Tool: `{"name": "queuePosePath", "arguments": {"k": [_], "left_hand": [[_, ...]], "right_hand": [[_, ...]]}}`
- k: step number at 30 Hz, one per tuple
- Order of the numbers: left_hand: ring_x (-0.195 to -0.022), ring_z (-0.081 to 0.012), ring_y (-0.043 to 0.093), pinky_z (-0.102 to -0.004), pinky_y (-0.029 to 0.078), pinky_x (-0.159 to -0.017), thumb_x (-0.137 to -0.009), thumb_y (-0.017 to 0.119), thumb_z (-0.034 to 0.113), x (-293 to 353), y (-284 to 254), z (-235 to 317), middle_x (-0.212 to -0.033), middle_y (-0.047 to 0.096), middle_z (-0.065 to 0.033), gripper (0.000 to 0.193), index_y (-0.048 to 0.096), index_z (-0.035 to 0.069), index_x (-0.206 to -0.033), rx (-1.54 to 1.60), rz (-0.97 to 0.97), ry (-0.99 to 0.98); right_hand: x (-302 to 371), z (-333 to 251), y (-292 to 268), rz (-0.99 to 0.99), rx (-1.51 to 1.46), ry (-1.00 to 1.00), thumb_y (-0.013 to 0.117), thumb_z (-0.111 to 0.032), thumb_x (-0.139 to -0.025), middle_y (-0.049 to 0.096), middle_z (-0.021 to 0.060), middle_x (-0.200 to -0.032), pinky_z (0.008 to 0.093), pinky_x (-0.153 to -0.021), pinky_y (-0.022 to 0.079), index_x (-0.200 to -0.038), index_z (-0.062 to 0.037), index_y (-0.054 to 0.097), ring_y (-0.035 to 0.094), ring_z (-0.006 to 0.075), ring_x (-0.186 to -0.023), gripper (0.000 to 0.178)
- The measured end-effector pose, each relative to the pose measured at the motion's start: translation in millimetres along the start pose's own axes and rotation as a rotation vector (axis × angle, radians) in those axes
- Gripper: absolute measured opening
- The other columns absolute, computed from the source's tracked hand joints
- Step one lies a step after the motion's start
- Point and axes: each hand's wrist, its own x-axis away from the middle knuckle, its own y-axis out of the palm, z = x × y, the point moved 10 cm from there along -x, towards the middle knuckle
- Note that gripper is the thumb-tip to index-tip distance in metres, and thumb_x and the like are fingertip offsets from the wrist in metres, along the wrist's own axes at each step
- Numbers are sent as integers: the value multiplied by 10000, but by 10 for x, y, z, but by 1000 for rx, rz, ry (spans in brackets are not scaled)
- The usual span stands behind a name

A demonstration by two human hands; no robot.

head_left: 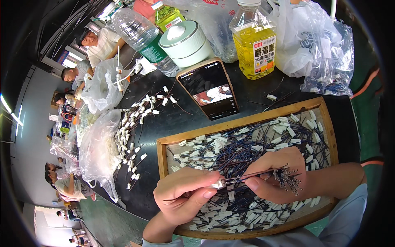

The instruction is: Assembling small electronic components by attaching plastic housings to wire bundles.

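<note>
My left hand (184,193) pinches a small white plastic connector (217,185) over the front left of a wooden tray (247,122). My right hand (276,175) grips a bundle of thin dark wires (263,172) with bare metal tips that stick out to the right. The wire ends point into the connector between my two hands. The tray under them is filled with several white connectors on dark blue wires (247,148).
A phone (209,88) with a lit screen leans behind the tray. A yellow drink bottle (254,41), a clear bottle (142,37), a pale green lidded jar (185,41) and plastic bags (317,45) stand at the back. Loose connectors (131,136) and bags (98,148) lie left. Other people sit along the far left.
</note>
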Motion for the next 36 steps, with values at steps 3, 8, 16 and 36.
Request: {"name": "queuePosePath", "arguments": {"k": [3, 8, 16, 36], "left_hand": [[-780, -214, 650, -292, 503, -694, -750, 695, -30, 0, 13, -4, -910, 683, -158, 244, 670, -44, -992, 17, -22, 2], [-777, -243, 679, -306, 534, -686, -737, 697, -45, -58, 122, 87, -906, 685, -163, 234, 670, -34, -969, -99, -134, 122], [-750, -239, 688, -288, 559, -637, -717, 717, -33, -86, 215, 98, -880, 688, -159, 231, 667, -23, -942, -193, -220, 126], [-748, -91, 457, -218, 389, -640, -886, 460, 94, -112, -297, -301, -1004, 512, -88, 288, 486, -33, -1144, -143, 181, -201]], "right_hand": [[-3, -6, 7, -21, -12, -5, 710, -35, -740, 666, 74, -783, 229, -544, 488, -885, -23, 642, 651, 164, -620, 161], [-22, -25, 22, -38, -12, -38, 716, -29, -731, 667, 79, -777, 234, -547, 491, -878, -25, 643, 655, 172, -625, 164], [-52, 24, 93, -85, -26, 2, 714, -88, -787, 670, 88, -744, 236, -546, 488, -881, -21, 663, 656, 161, -624, 126], [-34, 148, 95, -69, -97, 120, 692, -52, -801, 686, 69, -819, 183, -588, 470, -951, -26, 647, 638, 63, -716, 159]]}}
